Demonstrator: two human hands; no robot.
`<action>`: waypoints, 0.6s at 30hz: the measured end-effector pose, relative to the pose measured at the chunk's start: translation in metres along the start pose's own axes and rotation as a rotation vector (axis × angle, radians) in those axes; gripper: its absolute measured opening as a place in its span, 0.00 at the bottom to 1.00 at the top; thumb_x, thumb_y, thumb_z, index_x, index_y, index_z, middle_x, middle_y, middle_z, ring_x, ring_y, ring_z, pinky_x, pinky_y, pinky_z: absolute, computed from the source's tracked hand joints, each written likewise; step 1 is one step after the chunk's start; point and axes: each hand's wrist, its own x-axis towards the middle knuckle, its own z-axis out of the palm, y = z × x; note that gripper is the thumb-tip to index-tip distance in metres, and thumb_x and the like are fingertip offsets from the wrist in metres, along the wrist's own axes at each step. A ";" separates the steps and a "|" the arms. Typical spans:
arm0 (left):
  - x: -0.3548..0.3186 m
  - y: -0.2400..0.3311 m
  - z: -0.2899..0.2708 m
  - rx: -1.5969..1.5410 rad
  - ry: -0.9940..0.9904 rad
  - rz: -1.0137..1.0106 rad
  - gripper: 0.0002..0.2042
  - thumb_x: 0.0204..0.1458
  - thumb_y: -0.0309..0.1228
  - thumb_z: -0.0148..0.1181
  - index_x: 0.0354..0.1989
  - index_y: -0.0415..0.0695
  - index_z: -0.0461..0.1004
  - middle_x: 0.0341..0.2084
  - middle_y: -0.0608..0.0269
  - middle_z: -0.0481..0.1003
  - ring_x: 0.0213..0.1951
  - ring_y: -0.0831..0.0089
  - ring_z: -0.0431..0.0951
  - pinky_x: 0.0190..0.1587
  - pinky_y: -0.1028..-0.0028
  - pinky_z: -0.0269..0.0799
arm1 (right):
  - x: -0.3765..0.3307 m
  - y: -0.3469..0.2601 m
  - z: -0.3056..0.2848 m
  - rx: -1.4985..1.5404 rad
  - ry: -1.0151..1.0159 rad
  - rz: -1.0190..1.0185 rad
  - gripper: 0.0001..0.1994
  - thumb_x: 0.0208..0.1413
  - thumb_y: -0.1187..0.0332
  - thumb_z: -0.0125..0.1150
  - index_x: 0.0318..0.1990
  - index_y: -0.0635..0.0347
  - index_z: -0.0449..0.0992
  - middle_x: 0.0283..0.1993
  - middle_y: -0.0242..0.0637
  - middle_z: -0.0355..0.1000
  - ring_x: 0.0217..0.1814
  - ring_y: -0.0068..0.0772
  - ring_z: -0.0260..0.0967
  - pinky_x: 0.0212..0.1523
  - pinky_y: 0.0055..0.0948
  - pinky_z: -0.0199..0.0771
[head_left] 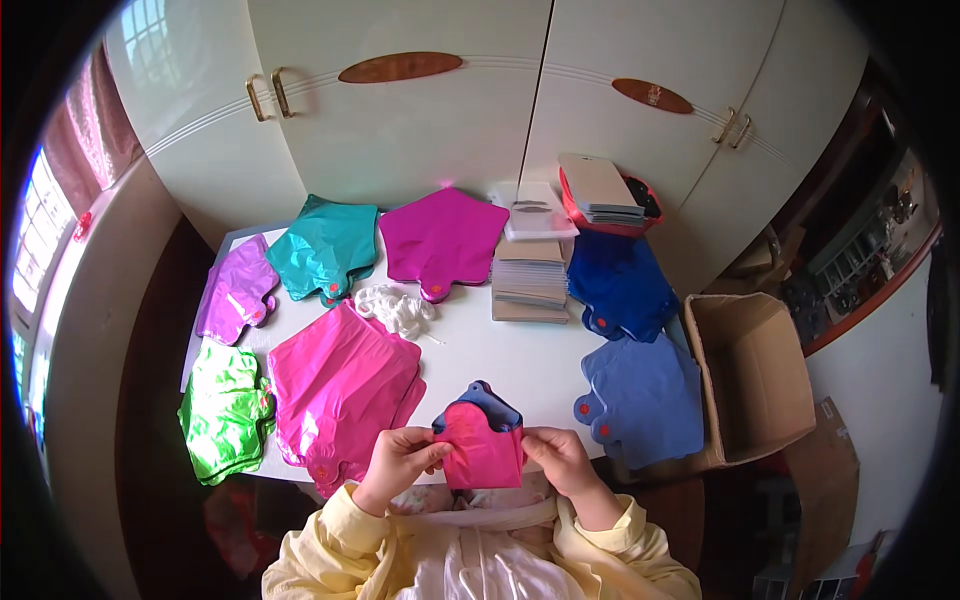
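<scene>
My left hand [398, 460] and my right hand [560, 458] both grip a small folded bundle of foil balloons [482, 440] at the near edge of the white table [500, 355]. The bundle shows a pink balloon in front and a blue one behind it. Just left of my left hand lies a stack of flat pink star-shaped foil balloons [335, 385]. A stack of light blue balloons [645, 395] lies to the right of my right hand.
Around the table lie stacks of green [225, 410], purple [238, 290], teal [322, 248], magenta [443, 238] and dark blue balloons [620, 285]. White string [397, 308], card stacks [530, 280] and a red tray [605, 200] sit mid-table. An open cardboard box [750, 375] stands at right, white cupboard doors behind.
</scene>
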 end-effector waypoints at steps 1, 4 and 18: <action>0.000 0.000 0.000 -0.001 0.003 0.008 0.06 0.54 0.26 0.63 0.28 0.36 0.77 0.19 0.71 0.74 0.21 0.87 0.70 0.23 0.84 0.66 | 0.000 -0.005 0.005 -0.043 -0.006 -0.012 0.13 0.62 0.66 0.56 0.43 0.69 0.78 0.34 0.32 0.76 0.36 0.16 0.69 0.36 0.19 0.69; -0.001 -0.001 0.003 0.006 0.012 0.030 0.06 0.53 0.25 0.63 0.27 0.36 0.76 0.18 0.71 0.73 0.20 0.87 0.70 0.22 0.84 0.66 | 0.002 -0.013 0.014 -0.130 0.050 -0.029 0.09 0.61 0.71 0.57 0.40 0.69 0.78 0.33 0.31 0.76 0.35 0.14 0.68 0.34 0.17 0.69; 0.007 -0.008 0.007 0.151 0.080 0.122 0.10 0.51 0.24 0.66 0.23 0.38 0.71 0.16 0.72 0.71 0.19 0.89 0.68 0.20 0.84 0.63 | 0.011 0.003 0.024 -0.231 0.280 -0.325 0.03 0.54 0.77 0.62 0.36 0.66 0.77 0.30 0.31 0.75 0.29 0.14 0.68 0.30 0.17 0.68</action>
